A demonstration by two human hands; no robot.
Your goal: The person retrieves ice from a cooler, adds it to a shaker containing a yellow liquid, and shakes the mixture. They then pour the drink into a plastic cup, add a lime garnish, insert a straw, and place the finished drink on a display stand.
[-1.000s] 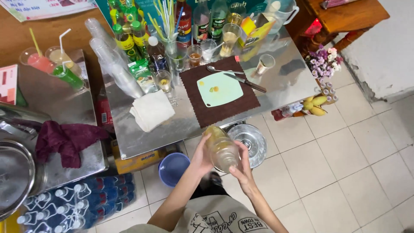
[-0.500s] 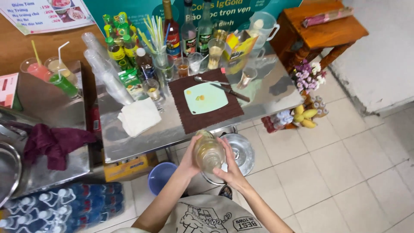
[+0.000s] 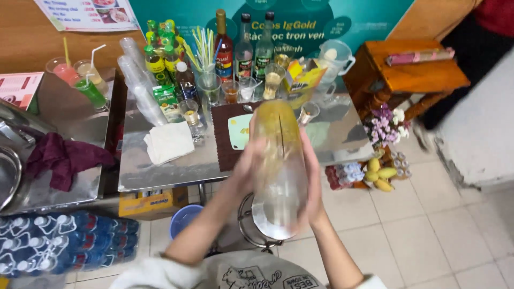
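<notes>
The clear shaker (image 3: 278,171) has swung up closer to the camera, blurred above the steel table (image 3: 160,166), left hand (image 3: 247,166) and right hand (image 3: 310,182) both wrapped tight around it; firm end-to-end pressure would keep it sealed.

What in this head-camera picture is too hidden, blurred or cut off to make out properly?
- Shaker: motion-blurred in the head view, so its seam and the yellowish contents are unclear.
- Green cutting board: the shaker and left hand hide most of it.
- Right hand: its fingers are behind the shaker.
- Metal bowl: cut off by the left edge.
- Small glasses by the bottles: too small to tell their contents.
</notes>
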